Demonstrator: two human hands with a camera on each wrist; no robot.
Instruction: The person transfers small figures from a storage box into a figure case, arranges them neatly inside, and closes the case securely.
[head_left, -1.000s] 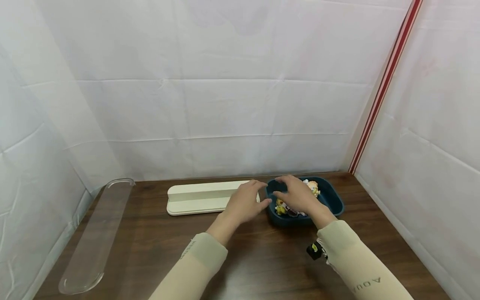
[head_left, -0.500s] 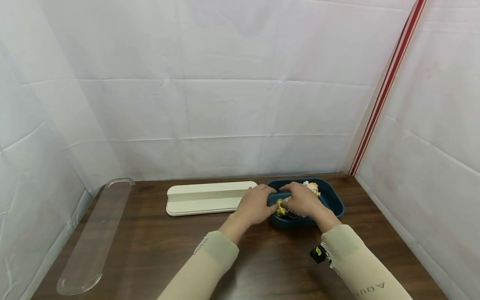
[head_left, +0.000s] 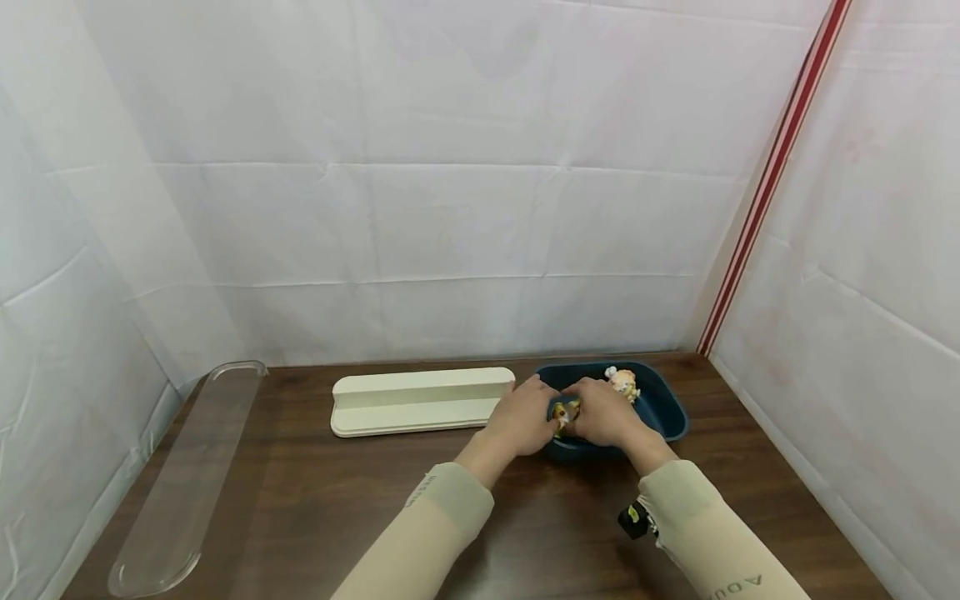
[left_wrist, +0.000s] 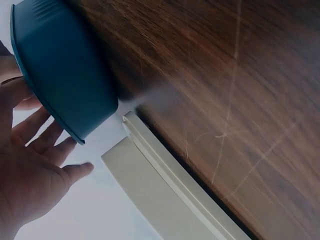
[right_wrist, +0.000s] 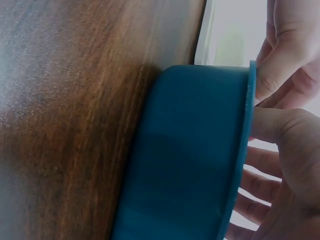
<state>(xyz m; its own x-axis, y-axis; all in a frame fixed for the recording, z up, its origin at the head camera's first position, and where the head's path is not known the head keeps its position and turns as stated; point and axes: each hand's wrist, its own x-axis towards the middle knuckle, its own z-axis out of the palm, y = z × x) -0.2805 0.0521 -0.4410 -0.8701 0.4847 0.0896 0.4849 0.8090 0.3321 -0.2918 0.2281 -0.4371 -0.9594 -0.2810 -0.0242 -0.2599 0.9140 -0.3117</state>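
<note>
In the dark blue bin (head_left: 663, 412) on the table's right side, a small yellow and brown toy figurine (head_left: 564, 413) shows between both hands. My left hand (head_left: 522, 417) reaches over the bin's left rim and holds the figurine's left side, with its other fingers spread in the left wrist view. My right hand (head_left: 600, 411) holds the figurine from the right, its thumb (right_wrist: 270, 125) reaching past the rim. The fingertips are hidden by the hands and the bin wall. Another figurine, white and orange (head_left: 622, 383), lies behind the right hand in the bin.
Left of the bin lies a long cream stepped stand (head_left: 420, 412), its right end close to the left hand. A clear plastic cover (head_left: 191, 479) lies along the left of the brown wooden table (head_left: 315, 517). White sheeting (head_left: 450, 208) encloses the back and sides.
Both hands have moved together and lower into the bin, the left one shifting right from above the cream stand. The yellow figurine now sits higher between them.
</note>
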